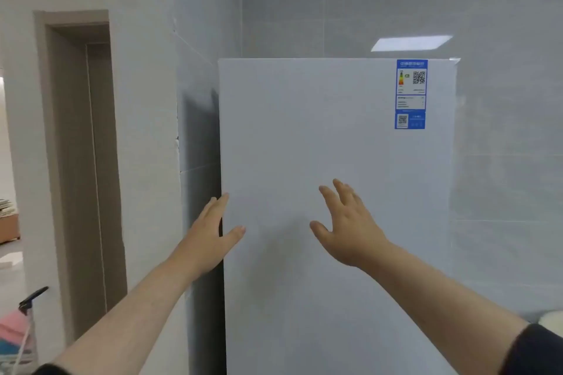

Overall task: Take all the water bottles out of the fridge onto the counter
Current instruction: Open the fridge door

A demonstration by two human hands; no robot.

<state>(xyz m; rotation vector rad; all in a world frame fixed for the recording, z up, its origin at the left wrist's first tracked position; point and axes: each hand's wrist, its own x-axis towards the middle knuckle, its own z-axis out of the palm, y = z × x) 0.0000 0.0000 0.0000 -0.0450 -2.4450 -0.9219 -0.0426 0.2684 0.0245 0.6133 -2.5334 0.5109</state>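
A tall white fridge (335, 146) fills the middle of the view with its door shut. A blue energy label (410, 94) is stuck near the door's top right corner. My left hand (213, 231) is at the door's left edge, fingers spread, thumb lying on the door front. My right hand (344, 222) hovers flat before the middle of the door, fingers apart, holding nothing. No water bottles and no counter are visible; the inside of the fridge is hidden.
Grey tiled walls (502, 161) stand behind and to the right of the fridge. A narrow dark gap (202, 161) separates the fridge from the left wall. A brown door frame (79, 161) is at the left, with pink cloths (13, 332) at the lower left.
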